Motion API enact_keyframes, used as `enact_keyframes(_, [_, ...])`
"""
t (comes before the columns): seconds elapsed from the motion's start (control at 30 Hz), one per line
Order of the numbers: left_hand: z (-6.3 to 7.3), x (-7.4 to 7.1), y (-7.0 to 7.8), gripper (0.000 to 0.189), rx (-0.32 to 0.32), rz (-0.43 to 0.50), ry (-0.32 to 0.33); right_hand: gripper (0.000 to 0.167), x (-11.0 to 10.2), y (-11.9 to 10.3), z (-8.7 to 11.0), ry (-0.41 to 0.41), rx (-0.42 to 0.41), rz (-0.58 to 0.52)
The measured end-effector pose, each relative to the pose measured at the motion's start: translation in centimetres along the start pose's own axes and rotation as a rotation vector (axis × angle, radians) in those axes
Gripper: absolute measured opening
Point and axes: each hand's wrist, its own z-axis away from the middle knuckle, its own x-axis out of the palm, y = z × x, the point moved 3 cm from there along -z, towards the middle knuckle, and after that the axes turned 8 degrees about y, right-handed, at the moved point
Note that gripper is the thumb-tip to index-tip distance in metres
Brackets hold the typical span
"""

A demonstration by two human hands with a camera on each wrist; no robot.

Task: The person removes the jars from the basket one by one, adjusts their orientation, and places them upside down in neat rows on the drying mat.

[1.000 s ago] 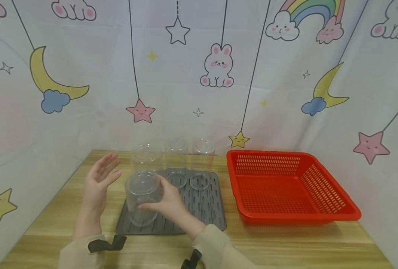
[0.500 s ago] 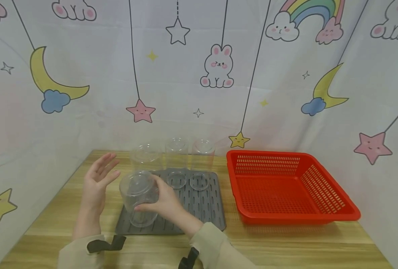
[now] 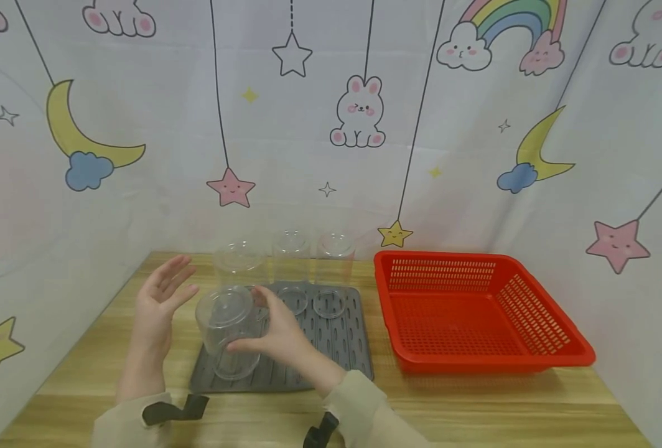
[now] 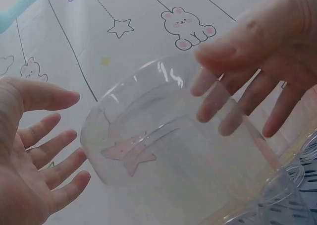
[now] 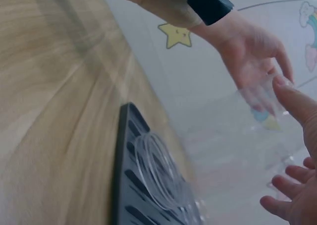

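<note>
My right hand (image 3: 277, 326) grips a wide clear cup (image 3: 223, 311) from its right side, thumb in front. The cup is bottom-up and tilted, its closed end leaning left, over the front left of a grey slotted drying mat (image 3: 331, 348). In the left wrist view its clear wall (image 4: 163, 111) fills the middle. My left hand (image 3: 157, 305) is raised just left of the cup, fingers spread and loosely bent, holding nothing. Clear circular rims (image 5: 158, 168) show on the mat in the right wrist view.
Behind the hands, a wider clear cup (image 3: 240, 258) and two narrower clear cups (image 3: 291, 249) (image 3: 335, 249) stand upside down at the back of the mat. A red slotted plastic basket (image 3: 465, 361) sits to the right on the wooden table (image 3: 476, 404). A patterned cloth hangs behind.
The cup's closed end has tipped to the left in my right hand, while its lower rim stays in about the same place. My left hand has hardly moved.
</note>
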Motion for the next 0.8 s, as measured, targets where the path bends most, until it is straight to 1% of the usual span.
enact_keyframes(0.07, [0.0, 0.1, 0.3, 0.051, 0.009, -0.032, 0.006, 0.102, -0.8, -0.2, 0.2, 0.006, -0.002, -0.011])
enact_keyframes(0.1, [0.1, 0.2, 0.5, 0.051, 0.013, -0.064, 0.013, 0.102, -1.2, -0.3, 0.3, 0.013, -0.014, -0.014])
enact_keyframes(0.17, [0.0, 0.5, 1.0, 0.051, 0.024, -0.186, 0.03, 0.103, -2.3, -0.6, 0.5, 0.031, -0.034, -0.012])
enact_keyframes(0.27, [0.1, 0.9, 1.9, 0.052, 0.044, -0.426, 0.06, 0.101, -4.1, -1.0, 1.0, 0.077, -0.079, 0.02])
enact_keyframes(0.33, [0.3, 1.3, 2.7, 0.054, 0.078, -0.564, 0.067, 0.098, -5.4, -1.4, 1.3, 0.114, -0.124, 0.058])
enact_keyframes(0.37, [0.4, 1.5, 3.0, 0.055, 0.103, -0.604, 0.068, 0.096, -6.1, -1.5, 1.5, 0.137, -0.148, 0.08])
enact_keyframes(0.5, [1.0, 2.6, 4.2, 0.056, 0.23, -0.695, 0.073, 0.09, -8.9, -1.9, 2.3, 0.245, -0.259, 0.181])
enact_keyframes(0.57, [1.1, 3.1, 4.7, 0.058, 0.309, -0.734, 0.078, 0.087, -10.4, -2.0, 2.7, 0.302, -0.3, 0.238])
enact_keyframes(0.63, [1.4, 3.6, 5.1, 0.06, 0.37, -0.779, 0.082, 0.086, -11.8, -1.9, 3.1, 0.355, -0.341, 0.31])
enact_keyframes(0.7, [1.7, 4.0, 5.4, 0.063, 0.422, -0.818, 0.082, 0.084, -13.1, -1.7, 3.5, 0.404, -0.374, 0.388])
enact_keyframes(0.8, [2.1, 4.6, 5.7, 0.067, 0.477, -0.861, 0.085, 0.084, -15.1, -1.1, 4.1, 0.475, -0.415, 0.48])
